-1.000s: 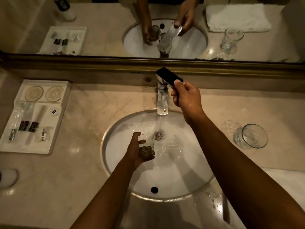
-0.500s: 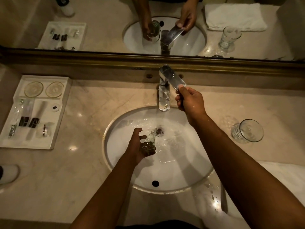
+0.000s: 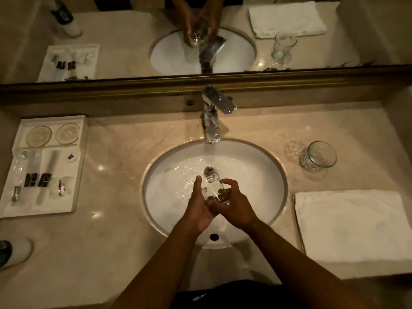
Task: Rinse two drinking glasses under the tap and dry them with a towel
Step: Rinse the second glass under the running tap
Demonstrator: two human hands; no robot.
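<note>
Clear wet glass [image 3: 214, 191] lies tilted over the sink [image 3: 156, 210], mouth toward the tap [image 3: 211, 123]; left hand [image 3: 201, 207] and right hand [image 3: 234, 205] fingers grasp it

A sink [image 3: 263, 157] sits mid-countertop [image 3: 111, 253], the tap [image 3: 211, 121] behind it; tray [image 3: 78, 197] at the left edge, glass [image 3: 317, 156] and towel [image 3: 352, 226] right.

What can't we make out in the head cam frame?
- Glass in the sink: outline largely covered by the left hand and right hand.
- Tap: no clear stream visible.
- Amenity tray: labels too small and dim.
- Bottle: cut off by the left edge.
</note>
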